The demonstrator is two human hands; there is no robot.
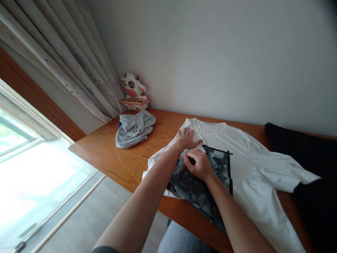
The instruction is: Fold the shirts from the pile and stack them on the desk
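Observation:
A white T-shirt [239, 151] with a dark blue-grey printed panel [217, 158] lies spread over the wooden table, its collar toward the wall. Near the left shoulder, my left hand [187, 137] rests flat on the cloth with its fingers spread. Just below it, my right hand [198, 163] is closed, thumb and fingers pinching the shirt's fabric at the upper left of the print. The exact bit of cloth in that grip is partly hidden by the fingers. On this side the shirt is bunched, and its lower part hangs at the table's front edge.
A crumpled grey garment [135, 128] lies on the left of the wooden table [123, 163]. Behind it, a toy cow with a keyboard [134, 93] stands against the wall. Black cloth [302, 144] lies at the right. A curtain [65, 52] and a bright window are at the left.

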